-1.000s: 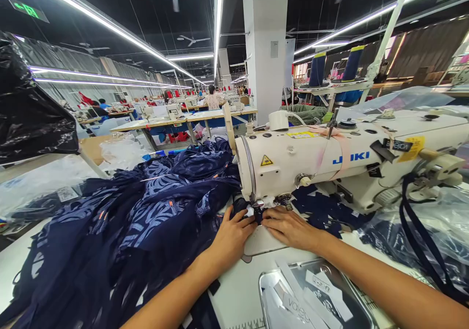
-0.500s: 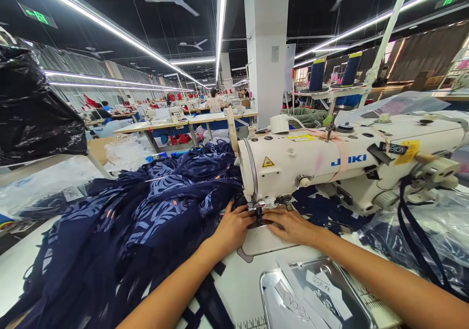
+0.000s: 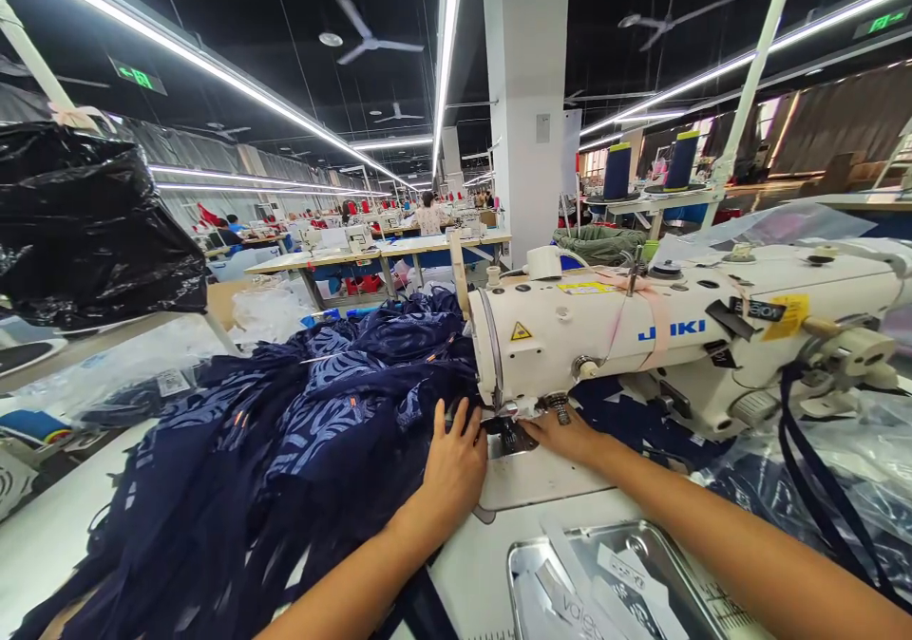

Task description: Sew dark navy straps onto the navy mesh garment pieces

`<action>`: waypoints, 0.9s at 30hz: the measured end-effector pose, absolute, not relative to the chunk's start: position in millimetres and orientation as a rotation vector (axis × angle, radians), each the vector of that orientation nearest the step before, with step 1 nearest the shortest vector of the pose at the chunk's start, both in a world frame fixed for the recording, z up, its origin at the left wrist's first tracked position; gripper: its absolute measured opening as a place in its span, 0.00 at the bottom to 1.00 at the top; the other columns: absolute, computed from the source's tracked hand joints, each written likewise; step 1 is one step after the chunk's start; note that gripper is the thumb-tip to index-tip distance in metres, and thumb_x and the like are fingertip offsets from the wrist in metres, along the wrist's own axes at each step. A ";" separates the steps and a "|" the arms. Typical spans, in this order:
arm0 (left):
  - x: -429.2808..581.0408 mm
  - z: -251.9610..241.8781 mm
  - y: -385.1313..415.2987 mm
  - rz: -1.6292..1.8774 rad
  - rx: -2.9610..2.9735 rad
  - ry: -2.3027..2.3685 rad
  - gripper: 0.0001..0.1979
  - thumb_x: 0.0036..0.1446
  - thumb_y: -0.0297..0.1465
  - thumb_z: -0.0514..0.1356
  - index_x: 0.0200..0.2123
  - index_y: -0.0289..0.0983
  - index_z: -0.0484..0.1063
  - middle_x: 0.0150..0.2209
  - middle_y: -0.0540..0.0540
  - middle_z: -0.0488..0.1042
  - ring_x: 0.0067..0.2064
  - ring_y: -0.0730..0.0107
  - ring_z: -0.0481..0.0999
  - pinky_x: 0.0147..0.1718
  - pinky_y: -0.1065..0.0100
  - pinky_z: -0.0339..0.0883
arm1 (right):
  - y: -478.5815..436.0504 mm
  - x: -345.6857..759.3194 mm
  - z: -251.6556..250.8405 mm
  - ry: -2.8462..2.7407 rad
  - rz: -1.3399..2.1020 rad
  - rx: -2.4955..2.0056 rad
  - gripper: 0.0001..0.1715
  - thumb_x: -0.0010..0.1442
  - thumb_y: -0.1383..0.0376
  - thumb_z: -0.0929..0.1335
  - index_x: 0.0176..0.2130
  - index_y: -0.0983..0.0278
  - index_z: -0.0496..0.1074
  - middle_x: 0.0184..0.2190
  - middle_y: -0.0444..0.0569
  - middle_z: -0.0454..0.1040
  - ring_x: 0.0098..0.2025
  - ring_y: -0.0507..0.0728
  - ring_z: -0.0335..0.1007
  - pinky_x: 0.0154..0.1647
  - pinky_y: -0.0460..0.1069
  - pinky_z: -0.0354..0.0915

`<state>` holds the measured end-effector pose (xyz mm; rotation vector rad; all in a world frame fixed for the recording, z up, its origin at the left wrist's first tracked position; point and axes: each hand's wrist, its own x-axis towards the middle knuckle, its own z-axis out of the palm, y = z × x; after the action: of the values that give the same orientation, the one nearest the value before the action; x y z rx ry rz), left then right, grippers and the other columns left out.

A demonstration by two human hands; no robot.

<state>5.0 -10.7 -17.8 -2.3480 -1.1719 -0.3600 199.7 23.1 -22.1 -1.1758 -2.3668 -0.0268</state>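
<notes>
The white sewing machine (image 3: 605, 317) stands before me, its head over a metal bed plate (image 3: 548, 479). My left hand (image 3: 456, 460) is just left of the needle area, fingers spread over the edge of navy fabric. On the other side, my right hand (image 3: 570, 436) reaches in under the machine head, its fingertips partly hidden near the presser foot. A heap of navy garments (image 3: 313, 412) with light-blue patterned panels lies to the left, reaching up to my left hand. Whatever lies under the needle is dark and hard to make out.
A metal tray (image 3: 513, 564) holding white and printed labels sits in front. Clear plastic bags (image 3: 847, 450) lie at right, with dark straps hanging from the machine. A black plastic bag (image 3: 100, 232) hangs at left. Thread cones (image 3: 684, 160) stand behind; people work at distant tables.
My left hand has shifted slightly left from the needle area and its fingers have spread. My right fingers have moved farther in under the machine head. The view has turned a little left.
</notes>
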 end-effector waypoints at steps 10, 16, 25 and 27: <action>7.7 2.7 -0.3 -0.154 -2.514 -1.270 0.19 0.55 0.26 0.53 0.51 0.41 0.66 0.53 0.39 0.65 0.57 0.47 0.56 0.52 0.34 0.41 | 11.5 201.4 -21.8 -2.537 -0.291 -1.091 0.13 0.57 0.72 0.61 0.37 0.65 0.73 0.31 0.51 0.77 0.33 0.58 0.71 0.34 0.49 0.65; 6.7 0.1 0.6 -0.158 -2.529 -1.255 0.19 0.56 0.26 0.52 0.51 0.41 0.65 0.53 0.40 0.65 0.57 0.47 0.56 0.52 0.34 0.41 | 9.5 199.4 -22.8 -2.537 -0.272 -1.165 0.11 0.57 0.71 0.62 0.37 0.65 0.74 0.32 0.52 0.77 0.34 0.60 0.72 0.34 0.50 0.65; 9.0 -3.8 13.1 -0.199 -2.550 -1.241 0.19 0.55 0.25 0.52 0.50 0.42 0.66 0.54 0.41 0.64 0.56 0.47 0.58 0.52 0.32 0.40 | 4.3 189.1 -23.1 -2.471 -0.341 -1.288 0.10 0.56 0.72 0.63 0.33 0.63 0.73 0.30 0.51 0.76 0.36 0.60 0.71 0.37 0.50 0.65; 10.3 -4.6 15.6 -0.212 -2.550 -1.236 0.18 0.55 0.25 0.52 0.49 0.41 0.67 0.53 0.40 0.65 0.56 0.47 0.58 0.52 0.33 0.39 | 4.8 188.1 -25.2 -2.445 -0.371 -1.283 0.10 0.57 0.72 0.63 0.33 0.63 0.73 0.29 0.51 0.76 0.36 0.60 0.71 0.37 0.50 0.65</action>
<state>10.3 15.6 -4.6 -2.5498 -1.2364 -0.2115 188.1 4.8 -25.2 -1.2834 -2.4453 -0.3709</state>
